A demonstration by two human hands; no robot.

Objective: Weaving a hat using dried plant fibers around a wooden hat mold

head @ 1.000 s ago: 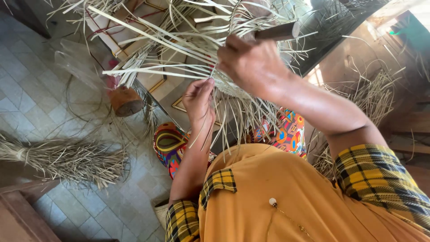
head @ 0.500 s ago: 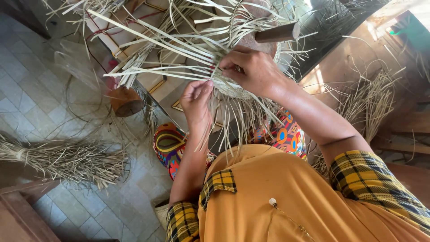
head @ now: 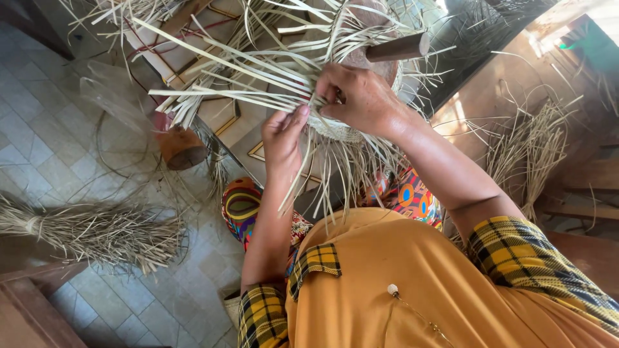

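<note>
Yellow-and-black plaid cuffs on an orange top are framing the nearest part of the view, and from them both forearms are reaching up to a pale, half-woven straw basket (head: 335, 125) held in front of the person's chest, its loose flat strands fanning out to every side. Nearest of the two, the left hand (head: 284, 138) is steadying the work from below, thumb and fingers pinched together on a few hanging strands at the woven rim. Just past it the right hand (head: 358, 96) is curling over the rim, fingertips closed on a single strand and pressing it into the weave. To do this well, I judge, the left hand should be keeping the standing strands taut and evenly spaced while the right is drawing its strand snug against the previous row (a slack pull would be leaving gaps, a hard one could be cracking dry fibre). Above the right hand a dark wooden peg or handle (head: 396, 48) is poking out behind the basket. Farther off, a reddish-brown clay pot (head: 182, 147) is standing on the grey tiled floor (head: 45, 148), and a tied bundle of dry straw (head: 90, 232) is lying well apart to the left. Compared with half a second ago, the right hand is sitting lower and tighter against the rim, no longer lifted with its strand, and the left hand is hardly changing its grip.
</note>
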